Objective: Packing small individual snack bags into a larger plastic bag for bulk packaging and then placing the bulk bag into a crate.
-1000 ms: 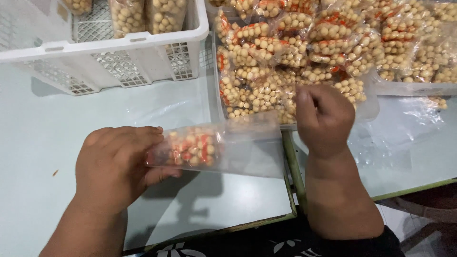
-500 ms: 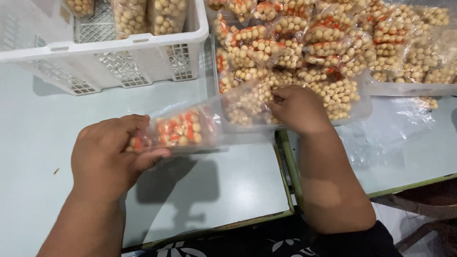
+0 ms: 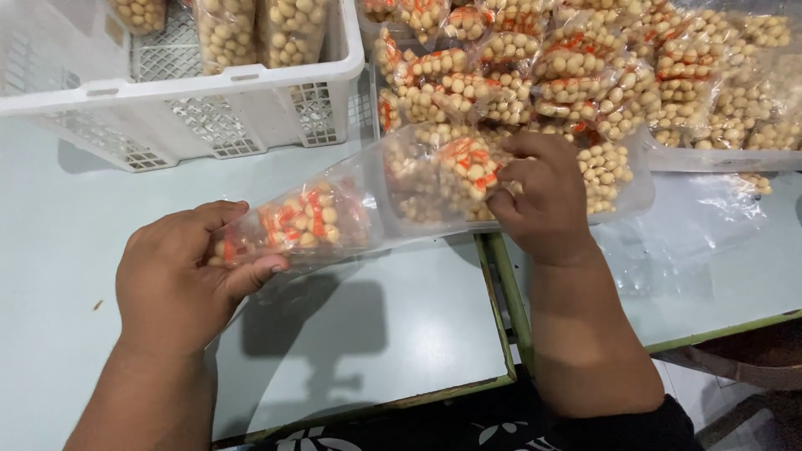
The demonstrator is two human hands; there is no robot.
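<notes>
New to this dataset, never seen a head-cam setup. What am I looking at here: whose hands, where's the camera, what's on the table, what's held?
There is no machine: one person works with bare hands, and the single picture comes from a camera on their head, looking down. The left hand grips the filled end of a clear plastic bag of small round beige and orange snacks. The right hand pinches a small snack packet at the bag's open end. On the pale table stand a white slotted crate with more bags, and a clear tray piled with similar packets.
</notes>
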